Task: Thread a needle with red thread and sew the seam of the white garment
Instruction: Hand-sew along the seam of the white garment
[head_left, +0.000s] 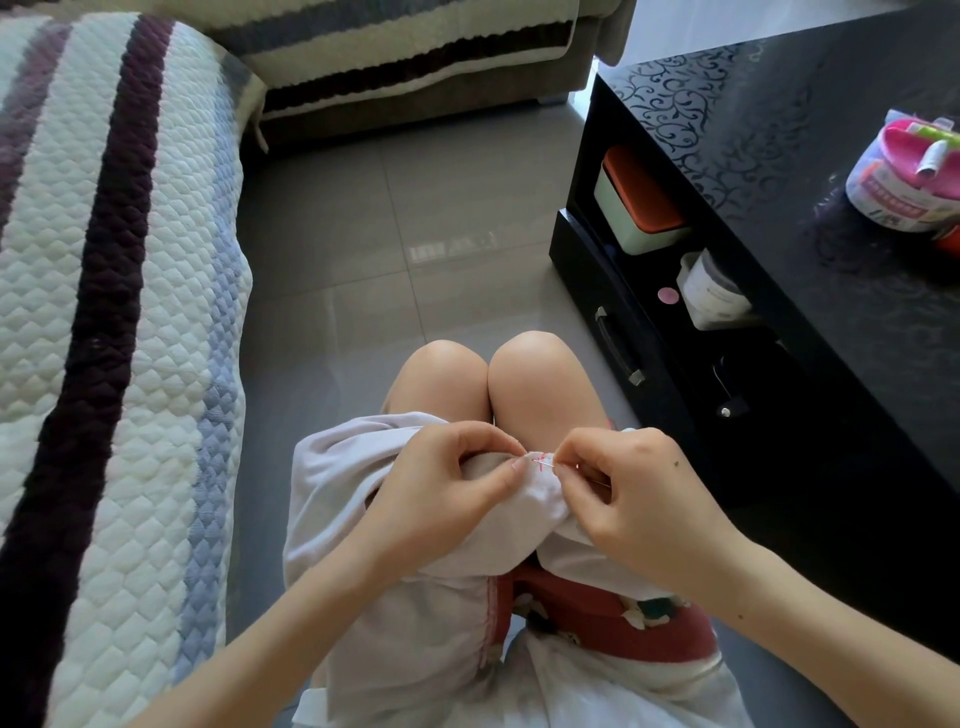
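Observation:
The white garment (395, 597) lies bunched over my lap. My left hand (441, 483) pinches a fold of it between thumb and fingers, holding the seam up. Red stitches (540, 461) show on the fold between my two hands. My right hand (628, 493) pinches the thin needle (551, 464), whose tip lies in the cloth at the stitches. The red thread is barely visible beyond the stitches. The rest of the needle is hidden by my fingers.
A quilted striped sofa cover (119, 312) fills the left. A black table (831, 234) stands at the right, with a pink-topped sewing kit tub (904, 171) on it and boxes on its shelf (644, 202). Grey floor tiles (405, 249) lie ahead of my knees.

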